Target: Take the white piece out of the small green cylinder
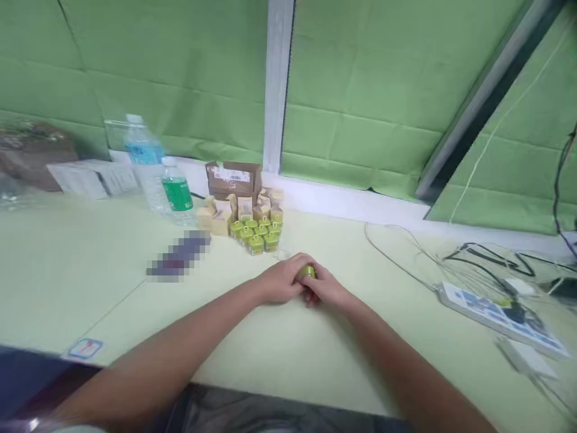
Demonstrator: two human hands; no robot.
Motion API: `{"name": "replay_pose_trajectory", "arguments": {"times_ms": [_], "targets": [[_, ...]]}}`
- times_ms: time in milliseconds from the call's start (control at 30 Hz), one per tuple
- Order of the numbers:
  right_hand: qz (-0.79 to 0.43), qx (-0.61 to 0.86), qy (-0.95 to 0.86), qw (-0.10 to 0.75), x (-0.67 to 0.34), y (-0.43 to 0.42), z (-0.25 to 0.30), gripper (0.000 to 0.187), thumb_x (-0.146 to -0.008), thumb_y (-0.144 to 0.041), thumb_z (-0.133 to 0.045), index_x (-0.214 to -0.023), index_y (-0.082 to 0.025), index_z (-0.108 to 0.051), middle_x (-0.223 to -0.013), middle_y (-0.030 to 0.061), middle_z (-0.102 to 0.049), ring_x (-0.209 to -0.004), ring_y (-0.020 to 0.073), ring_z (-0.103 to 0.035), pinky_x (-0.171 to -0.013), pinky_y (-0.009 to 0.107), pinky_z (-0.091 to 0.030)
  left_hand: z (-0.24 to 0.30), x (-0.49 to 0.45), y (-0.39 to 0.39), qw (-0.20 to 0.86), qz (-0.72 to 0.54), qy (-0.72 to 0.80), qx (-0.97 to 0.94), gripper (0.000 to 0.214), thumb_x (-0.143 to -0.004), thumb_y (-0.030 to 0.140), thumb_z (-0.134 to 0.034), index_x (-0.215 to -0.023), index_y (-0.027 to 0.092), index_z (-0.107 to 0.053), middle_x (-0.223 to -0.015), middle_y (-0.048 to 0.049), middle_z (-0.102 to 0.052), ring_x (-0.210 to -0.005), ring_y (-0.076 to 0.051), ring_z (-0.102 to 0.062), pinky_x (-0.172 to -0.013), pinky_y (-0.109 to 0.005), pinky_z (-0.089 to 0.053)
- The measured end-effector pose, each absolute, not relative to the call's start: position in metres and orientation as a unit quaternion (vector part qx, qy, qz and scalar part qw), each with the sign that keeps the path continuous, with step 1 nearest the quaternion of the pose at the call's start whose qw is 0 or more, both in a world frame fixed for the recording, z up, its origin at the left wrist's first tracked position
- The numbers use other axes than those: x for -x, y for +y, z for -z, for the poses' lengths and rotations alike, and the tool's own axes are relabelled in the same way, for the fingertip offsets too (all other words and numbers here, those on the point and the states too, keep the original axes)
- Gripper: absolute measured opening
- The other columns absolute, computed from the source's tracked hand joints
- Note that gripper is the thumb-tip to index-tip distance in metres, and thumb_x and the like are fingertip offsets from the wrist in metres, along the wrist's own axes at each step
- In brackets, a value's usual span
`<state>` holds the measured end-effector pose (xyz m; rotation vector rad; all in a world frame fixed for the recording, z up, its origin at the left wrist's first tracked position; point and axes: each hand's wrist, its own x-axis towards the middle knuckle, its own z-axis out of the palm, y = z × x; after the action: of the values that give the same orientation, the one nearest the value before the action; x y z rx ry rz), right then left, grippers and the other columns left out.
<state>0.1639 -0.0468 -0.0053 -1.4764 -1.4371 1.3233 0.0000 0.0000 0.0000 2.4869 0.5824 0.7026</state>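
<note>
Both my hands meet at the middle of the pale table (90, 264). My left hand (282, 279) and my right hand (327, 288) are closed together round one small yellow-green capped jar (307, 272), of which only the top shows between the fingers. A little beyond them stands a cluster of several matching green jars (258, 233). Behind the jars lie several small cream boxes (238, 210) and an open brown carton (233, 178).
Two plastic water bottles (143, 162), one with a green label (177, 192), stand at the back left beside white packets (92, 177). A blurred dark flat object (179, 255) lies left of my hands. A power strip (496, 313) with tangled cables (491, 255) fills the right side.
</note>
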Motion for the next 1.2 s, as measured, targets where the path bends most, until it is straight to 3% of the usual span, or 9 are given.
{"name": "replay_pose_trajectory", "arguments": {"times_ms": [133, 267, 500, 767, 1033, 1200], "targets": [[-0.508, 0.578, -0.543, 0.336, -0.163, -0.047, 0.004, 0.022, -0.082, -0.027, -0.054, -0.102, -0.018, -0.05, -0.047, -0.0066, -0.054, -0.04, 0.0127, -0.053, -0.038, 0.02, -0.043, -0.002, -0.001, -0.003, 0.243, -0.251, 0.211, -0.913, 0.055, -0.075, 0.007, -0.049, -0.127, 0.025, -0.049, -0.129, -0.0058, -0.056, -0.11, -0.023, -0.06, -0.096, -0.035, -0.048], [-0.507, 0.568, -0.54, 0.36, -0.162, -0.045, 0.007, 0.027, -0.077, -0.025, -0.051, -0.103, -0.018, -0.051, -0.042, -0.0099, -0.045, -0.038, 0.0127, -0.044, -0.034, 0.021, -0.041, 0.0, -0.003, -0.003, 0.231, -0.253, 0.208, -0.916, 0.059, -0.077, 0.007, -0.046, -0.132, 0.026, -0.047, -0.139, -0.0067, -0.051, -0.116, -0.024, -0.057, -0.1, -0.037, -0.047], [-0.535, 0.532, -0.538, 0.376, -0.163, -0.042, 0.016, 0.021, -0.071, -0.028, -0.049, -0.091, -0.02, -0.051, -0.046, -0.008, -0.045, -0.041, 0.0131, -0.045, -0.034, 0.023, -0.043, 0.005, -0.008, -0.006, 0.245, -0.256, 0.204, -0.913, 0.06, -0.078, 0.004, -0.042, -0.135, 0.024, -0.046, -0.141, -0.0066, -0.05, -0.119, -0.023, -0.056, -0.103, -0.037, -0.046], [-0.541, 0.517, -0.552, 0.368, -0.162, -0.043, 0.012, 0.016, -0.066, -0.028, -0.047, -0.081, -0.02, -0.05, -0.046, -0.0088, -0.036, -0.041, 0.0113, -0.036, -0.033, 0.022, -0.038, 0.001, -0.01, -0.008, 0.285, -0.242, 0.179, -0.91, 0.062, -0.078, 0.003, -0.042, -0.136, 0.024, -0.049, -0.14, -0.0064, -0.052, -0.12, -0.022, -0.056, -0.104, -0.037, -0.046], [-0.517, 0.538, -0.565, 0.352, -0.165, -0.039, 0.018, 0.004, -0.065, -0.025, -0.045, -0.066, -0.021, -0.046, -0.05, -0.0062, -0.035, -0.041, 0.0103, -0.035, -0.031, 0.022, -0.033, 0.0, -0.012, -0.008, 0.309, -0.245, 0.167, -0.904, 0.062, -0.077, 0.001, -0.041, -0.134, 0.025, -0.051, -0.138, -0.0058, -0.053, -0.12, -0.021, -0.056, -0.104, -0.036, -0.047], [-0.504, 0.549, -0.575, 0.337, -0.167, -0.038, 0.02, 0.009, -0.069, -0.026, -0.044, -0.062, -0.021, -0.045, -0.049, -0.0052, -0.036, -0.038, 0.0106, -0.036, -0.03, 0.024, -0.033, -0.001, -0.013, -0.007, 0.308, -0.242, 0.157, -0.906, 0.062, -0.077, 0.0, -0.04, -0.133, 0.025, -0.052, -0.138, -0.0059, -0.053, -0.125, -0.021, -0.052, -0.108, -0.037, -0.044]]}}
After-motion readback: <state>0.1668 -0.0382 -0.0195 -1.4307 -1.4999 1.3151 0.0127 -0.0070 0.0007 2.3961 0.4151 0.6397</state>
